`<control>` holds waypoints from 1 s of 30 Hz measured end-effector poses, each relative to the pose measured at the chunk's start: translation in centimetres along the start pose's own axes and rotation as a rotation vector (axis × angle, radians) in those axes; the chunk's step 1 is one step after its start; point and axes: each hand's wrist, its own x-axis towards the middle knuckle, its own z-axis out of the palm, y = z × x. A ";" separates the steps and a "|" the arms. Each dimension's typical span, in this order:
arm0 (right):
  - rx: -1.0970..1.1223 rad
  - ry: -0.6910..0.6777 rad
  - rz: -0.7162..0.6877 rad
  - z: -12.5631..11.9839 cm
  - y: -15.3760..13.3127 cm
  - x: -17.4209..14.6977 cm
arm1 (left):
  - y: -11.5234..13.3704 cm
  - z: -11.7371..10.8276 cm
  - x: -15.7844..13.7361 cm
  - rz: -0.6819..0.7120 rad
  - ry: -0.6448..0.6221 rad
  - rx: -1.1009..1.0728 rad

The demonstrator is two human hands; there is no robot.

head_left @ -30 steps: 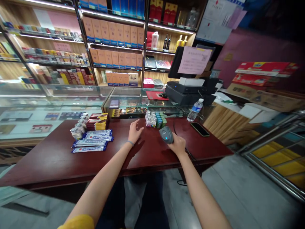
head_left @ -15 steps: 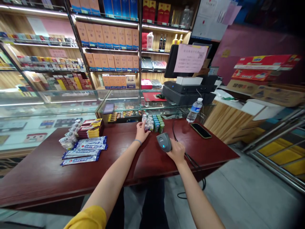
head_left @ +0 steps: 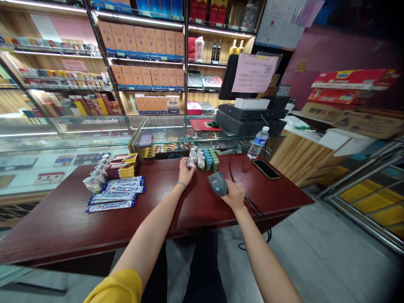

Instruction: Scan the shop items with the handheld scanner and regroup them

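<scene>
My left hand (head_left: 185, 173) is closed around a small clear jar (head_left: 190, 164) with a silvery lid, just left of the grouped containers. Its contents are too small to make out. Similar small jars (head_left: 201, 160) stand in a row beside it, next to blue containers (head_left: 208, 160) and green containers (head_left: 215, 162). My right hand (head_left: 235, 194) grips a dark grey barcode scanner (head_left: 217, 184) by its handle. A blue light glows on the scanner, which hangs above the dark red table (head_left: 164, 202), its head turned toward my left hand.
Several blue-white packets (head_left: 115, 197), yellow and maroon packs (head_left: 124, 165) and more small jars (head_left: 94, 184) sit at the table's left. A water bottle (head_left: 259, 142) and phone (head_left: 266, 168) occupy the right. Black cable (head_left: 232, 168) crosses the table near the monitor (head_left: 227, 78).
My left hand has closed on a small jar and drawn it slightly left, away from the row. The scanner in my right hand has stayed nearly in place; the view has shifted slightly.
</scene>
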 end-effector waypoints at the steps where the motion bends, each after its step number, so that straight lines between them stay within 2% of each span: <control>1: 0.003 0.012 -0.008 -0.1 0.0 0.0 | 0.3 -0.7 -0.3 -0.042 -0.007 -0.071; 7: 0.028 0.037 -0.027 -0.1 -1.1 0.3 | 1.5 -7.5 -2.7 -0.216 -0.050 -0.377; 11: 0.074 0.037 -0.041 0.3 -4.0 1.2 | 1.8 -11.8 -3.8 -0.309 -0.093 -0.497; 14: 0.138 -0.022 -0.079 0.6 -6.8 2.0 | 1.9 -13.7 -4.2 -0.333 -0.058 -0.558; 20: 0.235 -0.167 -0.168 0.7 -10.7 2.5 | 2.1 -14.8 -4.1 -0.400 -0.004 -0.633; 26: 0.281 -0.250 -0.184 0.1 -12.0 2.4 | 2.2 -15.0 -4.1 -0.423 0.021 -0.642; 30: 0.293 -0.252 -0.166 -0.2 -12.4 2.7 | 2.1 -15.0 -4.4 -0.355 0.018 -0.658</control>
